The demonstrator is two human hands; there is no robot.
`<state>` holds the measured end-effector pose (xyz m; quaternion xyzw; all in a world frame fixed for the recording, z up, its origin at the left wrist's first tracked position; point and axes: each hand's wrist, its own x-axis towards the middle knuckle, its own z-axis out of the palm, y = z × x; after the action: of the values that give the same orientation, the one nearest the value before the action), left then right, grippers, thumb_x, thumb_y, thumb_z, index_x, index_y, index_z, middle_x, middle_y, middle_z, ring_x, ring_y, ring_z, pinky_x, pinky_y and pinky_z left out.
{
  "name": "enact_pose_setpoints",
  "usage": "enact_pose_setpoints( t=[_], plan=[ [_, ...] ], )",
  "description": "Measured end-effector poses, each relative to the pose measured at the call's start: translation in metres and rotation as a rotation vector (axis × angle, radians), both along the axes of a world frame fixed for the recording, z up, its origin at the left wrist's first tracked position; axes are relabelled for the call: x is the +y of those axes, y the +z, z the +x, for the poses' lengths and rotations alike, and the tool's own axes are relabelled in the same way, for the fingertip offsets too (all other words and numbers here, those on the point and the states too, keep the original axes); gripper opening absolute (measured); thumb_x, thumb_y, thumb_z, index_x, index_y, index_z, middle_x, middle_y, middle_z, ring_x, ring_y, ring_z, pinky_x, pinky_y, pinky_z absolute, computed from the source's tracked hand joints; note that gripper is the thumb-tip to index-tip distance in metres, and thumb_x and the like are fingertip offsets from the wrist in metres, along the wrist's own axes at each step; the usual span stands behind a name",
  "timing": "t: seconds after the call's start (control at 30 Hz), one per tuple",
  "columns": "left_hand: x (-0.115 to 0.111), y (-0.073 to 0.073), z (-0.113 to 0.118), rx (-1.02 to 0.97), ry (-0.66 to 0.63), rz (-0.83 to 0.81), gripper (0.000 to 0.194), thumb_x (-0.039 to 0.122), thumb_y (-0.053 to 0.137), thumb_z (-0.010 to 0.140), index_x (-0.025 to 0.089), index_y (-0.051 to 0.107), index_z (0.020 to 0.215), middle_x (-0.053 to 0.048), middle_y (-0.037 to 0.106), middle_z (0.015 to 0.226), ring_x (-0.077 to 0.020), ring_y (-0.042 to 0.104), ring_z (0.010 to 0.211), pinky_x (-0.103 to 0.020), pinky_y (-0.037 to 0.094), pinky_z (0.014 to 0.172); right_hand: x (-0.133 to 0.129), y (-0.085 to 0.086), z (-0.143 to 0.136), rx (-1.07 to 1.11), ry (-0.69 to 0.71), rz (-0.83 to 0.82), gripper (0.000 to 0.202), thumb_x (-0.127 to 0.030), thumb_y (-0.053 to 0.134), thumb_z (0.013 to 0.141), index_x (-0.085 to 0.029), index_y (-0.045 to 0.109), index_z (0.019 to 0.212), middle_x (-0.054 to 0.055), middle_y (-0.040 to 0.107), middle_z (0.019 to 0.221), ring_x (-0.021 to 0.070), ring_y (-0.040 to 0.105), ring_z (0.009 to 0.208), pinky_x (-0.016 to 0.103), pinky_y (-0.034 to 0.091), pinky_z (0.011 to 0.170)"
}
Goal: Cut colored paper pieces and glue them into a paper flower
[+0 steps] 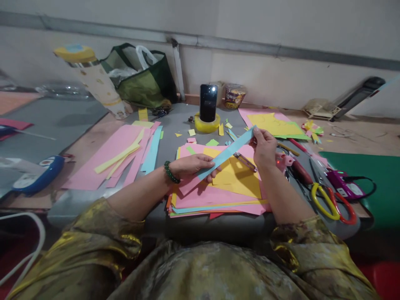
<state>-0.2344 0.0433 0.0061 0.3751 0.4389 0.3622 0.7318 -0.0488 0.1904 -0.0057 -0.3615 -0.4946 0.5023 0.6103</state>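
Both hands were out in front over the table (179, 116), wrists bent inward, left lower and nearer the body, right higher and farther out. Left hand (197, 164): palm side turned in, thumb on top of a light-blue paper strip (233, 152), fingers curled under; firm enough hold. Right hand (265, 148): thumb and fingertips pinching the strip's far end. Strip ran taut and slanting between the two, above a paper stack (218, 199). A pink piece (189, 186) poked out past the left hand; couldn't tell if joined. Dark-green bead bracelet (171, 172) on the left wrist. Directly beneath the strip, a metal-looking tool (245, 161) lay on yellow paper, in the way. Beyond: loose scraps, a phone (208, 103) upright at a yellow tape roll (207, 125). Right side was crowded: pink gadget (283, 161) by the forearm, yellow-handled scissors (334, 211), red-handled scissors (348, 218), purple device (346, 184). Left side: pink sheets (90, 162) with yellow strips (120, 156) on top.
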Motion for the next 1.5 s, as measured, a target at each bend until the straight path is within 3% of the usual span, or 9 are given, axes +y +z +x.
enact_pose_setpoints(
  t=[0.47,0.77,0.97,1.23,1.4,1.5],
  plan=[
    [0.003,-0.009,-0.008,-0.101,-0.111,0.01,0.017,0.023,0.06,0.093,0.009,0.068,0.089,-0.013,0.076,0.084,-0.0236,0.073,0.073,-0.042,0.06,0.068,-0.002,0.001,0.0,0.012,-0.01,0.021,0.033,-0.044,0.078,0.07,-0.02,0.057,0.064,-0.009,0.049,0.05,0.0055,0.046,0.044,0.019,0.04,0.045],
    [0.003,-0.015,-0.008,-0.141,-0.138,-0.004,0.018,0.024,0.065,0.09,0.007,0.07,0.089,-0.014,0.076,0.086,-0.0219,0.073,0.072,-0.037,0.061,0.064,0.008,0.005,0.009,0.067,-0.151,0.083,0.031,-0.044,0.074,0.075,-0.021,0.055,0.068,-0.01,0.049,0.054,0.0054,0.047,0.046,0.018,0.042,0.046],
    [0.004,-0.015,-0.013,-0.122,-0.183,-0.036,0.016,0.022,0.07,0.085,0.007,0.072,0.088,-0.015,0.077,0.09,-0.0243,0.074,0.076,-0.041,0.062,0.068,0.013,0.012,0.015,0.155,-0.232,0.108,0.028,-0.04,0.073,0.074,-0.021,0.054,0.067,-0.01,0.049,0.055,0.0041,0.046,0.045,0.016,0.042,0.044],
    [0.008,-0.009,-0.019,-0.07,-0.162,-0.06,0.015,0.022,0.074,0.081,0.007,0.073,0.081,-0.017,0.078,0.088,-0.0259,0.074,0.075,-0.047,0.061,0.071,0.012,0.017,0.014,0.228,-0.227,0.089,0.029,-0.039,0.077,0.069,-0.02,0.055,0.066,-0.01,0.05,0.054,0.0044,0.049,0.046,0.015,0.043,0.045],
    [0.007,-0.001,-0.026,-0.069,-0.278,-0.034,0.02,0.029,0.075,0.082,0.01,0.074,0.086,-0.015,0.079,0.088,-0.0266,0.075,0.076,-0.043,0.06,0.073,0.01,0.019,0.012,0.269,-0.226,0.058,0.026,-0.035,0.077,0.067,-0.02,0.056,0.064,-0.01,0.051,0.052,0.0041,0.047,0.045,0.015,0.042,0.045],
    [0.004,0.003,-0.028,0.021,-0.395,0.034,0.031,0.04,0.079,0.079,0.013,0.075,0.093,-0.014,0.079,0.096,-0.0264,0.075,0.084,-0.036,0.059,0.077,0.005,0.018,0.008,0.244,-0.144,0.007,0.028,-0.035,0.079,0.066,-0.02,0.056,0.064,-0.01,0.051,0.051,0.0044,0.047,0.045,0.016,0.041,0.044]
  ],
)
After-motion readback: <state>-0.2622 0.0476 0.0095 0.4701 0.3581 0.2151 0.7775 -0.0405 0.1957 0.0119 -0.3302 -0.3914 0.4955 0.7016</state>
